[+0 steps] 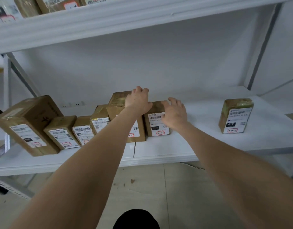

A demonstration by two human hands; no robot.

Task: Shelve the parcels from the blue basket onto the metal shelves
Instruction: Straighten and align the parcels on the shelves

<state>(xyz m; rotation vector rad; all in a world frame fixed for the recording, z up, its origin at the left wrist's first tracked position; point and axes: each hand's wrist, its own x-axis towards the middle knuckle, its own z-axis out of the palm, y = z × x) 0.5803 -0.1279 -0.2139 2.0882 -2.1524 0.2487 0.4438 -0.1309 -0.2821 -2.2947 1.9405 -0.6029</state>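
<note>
Several brown cardboard parcels with white labels stand in a row on the white metal shelf. My left hand lies on top of the tallest parcel in the middle of the row, its fingers curled over the far top edge. Just to the right stands a shorter parcel marked 010. My right hand is at that parcel's right top corner with fingers spread and relaxed; whether it touches I cannot tell. The blue basket is out of view.
Left of the tall parcel are a large tilted box and three smaller ones. A single parcel stands apart at the right, with bare shelf between. An upper shelf holds more parcels. Tiled floor lies below.
</note>
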